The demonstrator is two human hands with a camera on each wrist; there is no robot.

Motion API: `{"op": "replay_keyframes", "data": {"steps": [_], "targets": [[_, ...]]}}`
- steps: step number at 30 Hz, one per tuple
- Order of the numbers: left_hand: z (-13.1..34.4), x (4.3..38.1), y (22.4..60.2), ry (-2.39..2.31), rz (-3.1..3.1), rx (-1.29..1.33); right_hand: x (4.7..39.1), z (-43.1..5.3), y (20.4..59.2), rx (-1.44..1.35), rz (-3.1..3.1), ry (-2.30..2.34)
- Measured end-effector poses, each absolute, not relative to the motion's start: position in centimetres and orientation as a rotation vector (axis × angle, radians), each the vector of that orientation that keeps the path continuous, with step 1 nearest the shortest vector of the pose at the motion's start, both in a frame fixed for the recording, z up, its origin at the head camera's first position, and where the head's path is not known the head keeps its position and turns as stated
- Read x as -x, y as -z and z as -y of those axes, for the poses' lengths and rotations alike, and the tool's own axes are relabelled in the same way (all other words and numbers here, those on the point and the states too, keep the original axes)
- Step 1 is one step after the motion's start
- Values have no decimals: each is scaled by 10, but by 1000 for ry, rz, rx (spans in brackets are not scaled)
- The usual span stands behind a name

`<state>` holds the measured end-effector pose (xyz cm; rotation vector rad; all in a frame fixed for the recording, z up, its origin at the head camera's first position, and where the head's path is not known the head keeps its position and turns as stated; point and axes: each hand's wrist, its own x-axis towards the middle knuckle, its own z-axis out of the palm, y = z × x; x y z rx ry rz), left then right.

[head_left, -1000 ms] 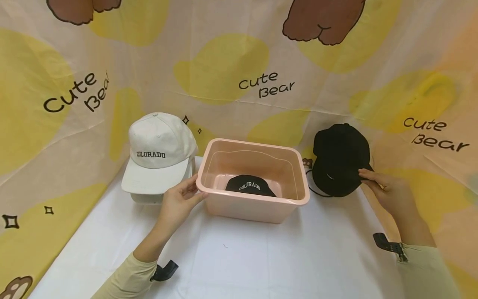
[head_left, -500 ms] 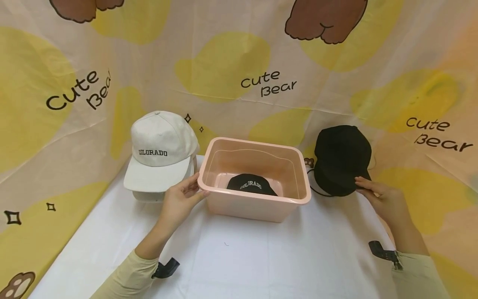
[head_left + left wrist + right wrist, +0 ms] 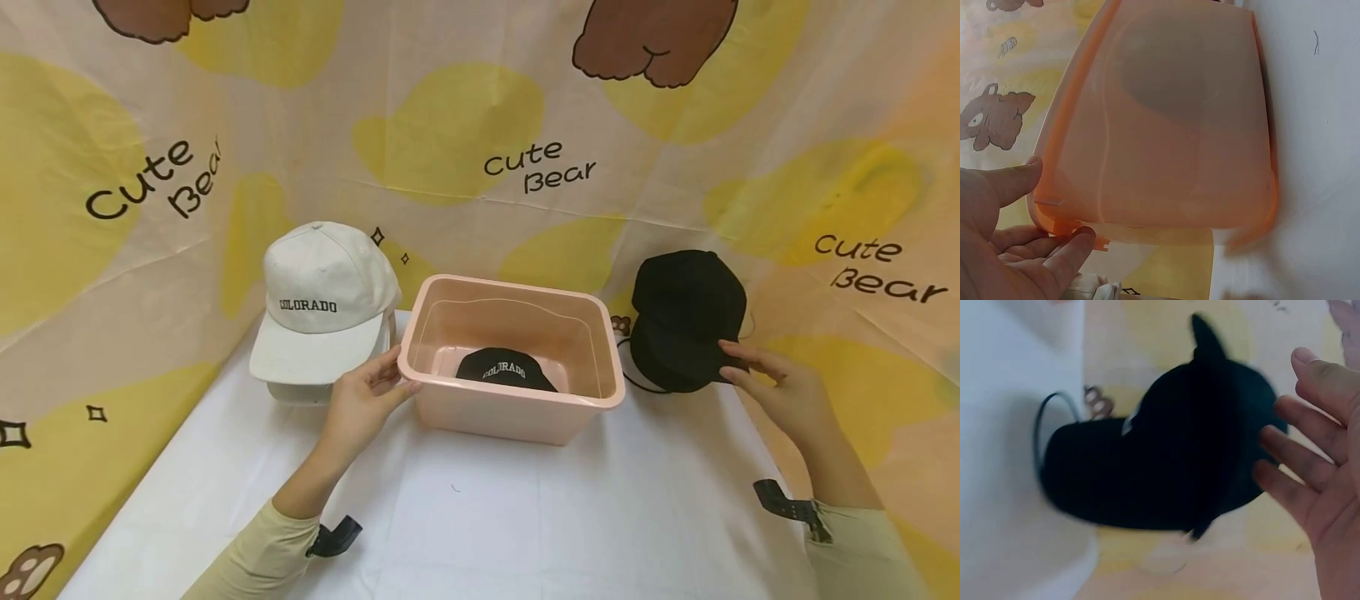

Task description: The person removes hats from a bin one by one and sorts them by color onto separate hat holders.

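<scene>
A pink plastic bin (image 3: pixel 491 417) stands mid-table, with a black COLORADO cap (image 3: pixel 504 367) inside. My left hand (image 3: pixel 363 396) holds the bin's left front corner, thumb and fingers around the rim. In the left wrist view the cap shows as a dark shape through the bin wall (image 3: pixel 1185 156). At the right, another black cap (image 3: pixel 688 308) sits high, with a thin dark loop beside its lower part. My right hand (image 3: pixel 787 396) is at this cap's right side by the brim. In the right wrist view its fingers (image 3: pixel 1300 422) are spread and fairly straight beside the cap.
A white COLORADO cap (image 3: pixel 322 287) sits on a pale support left of the bin, close to my left hand. A white cloth (image 3: pixel 487 533) covers the table. Behind and at both sides hangs a printed bear curtain (image 3: pixel 450 133).
My right hand moves slightly right, its thumb and fingers spreading a little at the right black cap's brim. The bin and my left hand stay in place.
</scene>
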<state>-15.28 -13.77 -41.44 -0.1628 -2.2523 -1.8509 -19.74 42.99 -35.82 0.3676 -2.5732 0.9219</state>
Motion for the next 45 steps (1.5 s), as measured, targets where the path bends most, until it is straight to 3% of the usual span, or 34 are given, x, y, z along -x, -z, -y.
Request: {"op": "replay_keyframes", "data": {"steps": [4, 12, 21, 34, 45], "targets": [[138, 153, 414, 1847, 2245, 170, 200, -414, 326, -341, 2691, -1012], [138, 152, 413, 1834, 2258, 152, 223, -371, 274, -580, 2871, -924], [139, 152, 414, 1845, 2263, 142, 249, -311, 243, -891, 2929, -820], [139, 151, 413, 1848, 2251, 161, 273, -240, 240, -1235, 3078, -833], [138, 149, 410, 1840, 2257, 167, 294, -194, 264, -1661, 3095, -939]]}}
